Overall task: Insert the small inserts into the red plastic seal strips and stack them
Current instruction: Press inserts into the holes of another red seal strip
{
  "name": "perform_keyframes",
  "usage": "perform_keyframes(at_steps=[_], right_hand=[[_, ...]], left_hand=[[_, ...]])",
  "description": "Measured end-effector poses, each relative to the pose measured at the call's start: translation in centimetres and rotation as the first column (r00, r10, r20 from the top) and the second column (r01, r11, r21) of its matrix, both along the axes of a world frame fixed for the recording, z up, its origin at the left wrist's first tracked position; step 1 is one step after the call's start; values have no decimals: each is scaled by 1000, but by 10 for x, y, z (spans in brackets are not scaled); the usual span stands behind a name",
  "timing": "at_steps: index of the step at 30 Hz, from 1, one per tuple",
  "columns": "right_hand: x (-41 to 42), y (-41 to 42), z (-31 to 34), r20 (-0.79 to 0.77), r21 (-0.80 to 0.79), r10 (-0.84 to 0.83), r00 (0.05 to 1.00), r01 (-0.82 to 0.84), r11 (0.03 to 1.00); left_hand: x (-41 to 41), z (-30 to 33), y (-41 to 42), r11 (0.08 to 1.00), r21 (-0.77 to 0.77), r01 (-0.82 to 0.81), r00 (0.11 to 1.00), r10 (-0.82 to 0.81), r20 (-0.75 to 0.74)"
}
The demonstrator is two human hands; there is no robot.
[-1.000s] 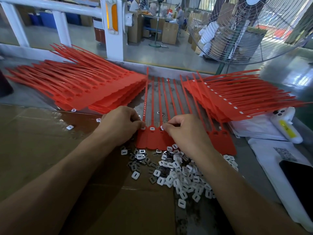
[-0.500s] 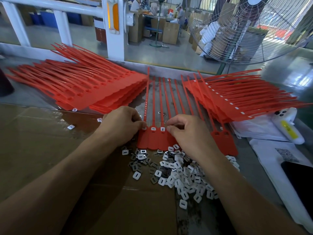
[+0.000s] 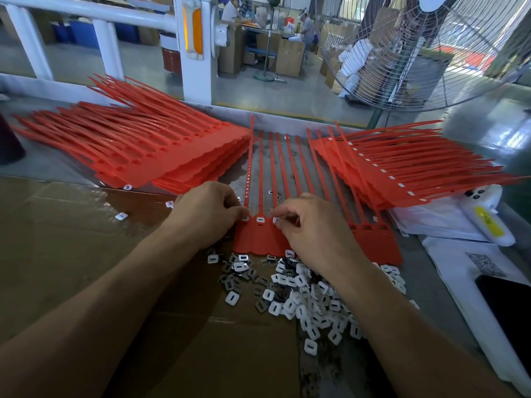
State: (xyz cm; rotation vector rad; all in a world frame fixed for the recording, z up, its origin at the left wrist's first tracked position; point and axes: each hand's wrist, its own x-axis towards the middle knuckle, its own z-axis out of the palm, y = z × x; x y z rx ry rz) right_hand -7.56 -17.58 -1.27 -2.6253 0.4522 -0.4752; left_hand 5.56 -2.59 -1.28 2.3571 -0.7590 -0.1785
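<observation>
Since half a second ago, we note our right hand (image 3: pixel 313 228) shifted slightly, fingers curled, pinching an insert (image 3: pixel 276 220) at the seal strip (image 3: pixel 260 237); left hand (image 3: pixel 207 212) fingers curl on its edge, fingertips hidden. Loose inserts (image 3: pixel 298 294) lie below on the surface.

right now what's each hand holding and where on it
Both hands work the red seal strip sheet at its row of sockets: the left hand pinches the left end, and the right hand pinches a small insert at a socket.
</observation>
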Motion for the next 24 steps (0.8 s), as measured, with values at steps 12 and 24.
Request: perform_keyframes(at_steps=[12, 24], right_hand=[[3, -2, -5, 126, 225, -46, 991, 17, 974], [5, -2, -6, 88, 229, -36, 996, 15, 973]], left_hand=[[1, -2, 1, 1000, -4, 10, 1000, -10, -9], [2, -2, 0, 1000, -3, 6, 1000, -6, 13]])
